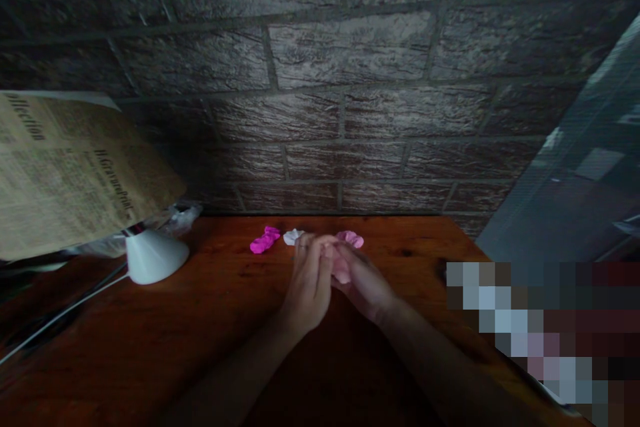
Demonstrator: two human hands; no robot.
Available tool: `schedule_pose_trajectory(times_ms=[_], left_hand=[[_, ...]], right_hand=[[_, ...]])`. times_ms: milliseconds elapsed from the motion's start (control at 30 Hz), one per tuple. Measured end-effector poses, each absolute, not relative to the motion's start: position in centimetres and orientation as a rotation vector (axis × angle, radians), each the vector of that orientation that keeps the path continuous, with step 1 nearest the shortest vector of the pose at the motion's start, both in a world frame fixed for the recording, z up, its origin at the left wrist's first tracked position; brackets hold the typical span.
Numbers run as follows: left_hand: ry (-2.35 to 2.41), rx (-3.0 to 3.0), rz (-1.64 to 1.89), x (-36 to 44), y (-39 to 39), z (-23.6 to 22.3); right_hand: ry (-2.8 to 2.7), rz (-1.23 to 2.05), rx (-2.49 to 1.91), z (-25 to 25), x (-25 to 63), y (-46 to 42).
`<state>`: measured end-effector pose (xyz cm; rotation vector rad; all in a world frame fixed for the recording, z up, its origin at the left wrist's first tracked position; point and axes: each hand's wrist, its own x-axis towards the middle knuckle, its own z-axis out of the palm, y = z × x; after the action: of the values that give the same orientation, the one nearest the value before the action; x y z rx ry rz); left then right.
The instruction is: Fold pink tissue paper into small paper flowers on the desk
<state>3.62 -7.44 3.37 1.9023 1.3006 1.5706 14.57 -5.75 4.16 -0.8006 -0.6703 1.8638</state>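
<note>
My left hand [311, 280] and my right hand [364, 278] meet above the wooden table, their fingers closed round a soft pale pink piece [341, 269]. Part of that piece shows between the palms; the fingers hide the remainder, and its kind is unclear. Just beyond my hands lie a white crumpled piece [293, 237] and another pale pink piece [351, 238], both partly covered from view by my fingers. A bright pink crumpled piece [265, 239] rests farther left, apart from my hands.
On the left, a lamp with a newsprint-patterned shade [75, 173] and white base [156, 257] stands on the wooden table [210, 320], its white cord [60, 320] trailing forward. Clear plastic [185, 217] lies behind it. A brick-patterned wall [345, 113] borders the back. Blurred blocks cover the right side.
</note>
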Motion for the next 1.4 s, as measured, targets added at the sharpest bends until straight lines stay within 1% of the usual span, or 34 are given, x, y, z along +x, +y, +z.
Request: schedule_pose_trajectory(times_ms=[67, 100, 200, 300, 433, 567, 600, 733, 867, 1033, 1233, 1300, 1400], left_hand=[[1.439, 2.204, 1.510, 4.2, -7.7, 3.2], [1.457, 2.340, 1.422, 4.3, -7.7, 3.1], [1.456, 2.634, 1.169, 4.5, -7.2, 2.8], [1.449, 2.706, 1.075, 4.5, -7.2, 2.4], [1.154, 2.686, 1.214, 4.7, -8.3, 2.6], [1.211, 2.335, 1.614, 4.0, -8.7, 3.3], [1.250, 2.247, 1.653, 3.6, -8.5, 3.4], [1.337, 1.975, 1.564, 2.4, -7.3, 3.4], [1.344, 1.808, 1.569, 2.3, -7.0, 3.4], [1.335, 1.863, 1.517, 3.0, -7.3, 3.3], [1.240, 2.014, 1.510, 3.3, -7.9, 3.2], [1.227, 2.136, 1.467, 3.4, -8.1, 3.1], [1.211, 2.296, 1.339, 3.6, -8.2, 2.9]], right_hand=[[-0.623, 2.001, -0.585, 4.2, 13.8, -5.9], [-0.568, 2.001, -0.534, 4.3, 13.6, -5.8], [-0.445, 1.978, -0.543, 4.7, 14.2, -5.5], [-0.461, 1.994, -0.523, 4.9, 15.2, -5.2], [-0.434, 2.012, -0.605, 4.8, 15.7, -5.0], [-0.448, 1.934, -0.683, 4.6, 16.6, -4.5], [-0.451, 1.936, -0.695, 4.6, 16.9, -4.4], [-0.494, 1.932, -0.709, 4.8, 17.3, -4.4], [-0.524, 1.944, -0.656, 5.4, 16.6, -5.0], [-0.539, 1.948, -0.781, 6.2, 16.0, -5.6], [-0.817, 1.738, -1.022, 5.0, 15.0, -5.7], [-0.805, 1.699, -1.011, 4.4, 14.7, -5.6], [-0.711, 1.652, -0.881, 4.1, 14.5, -5.7]])
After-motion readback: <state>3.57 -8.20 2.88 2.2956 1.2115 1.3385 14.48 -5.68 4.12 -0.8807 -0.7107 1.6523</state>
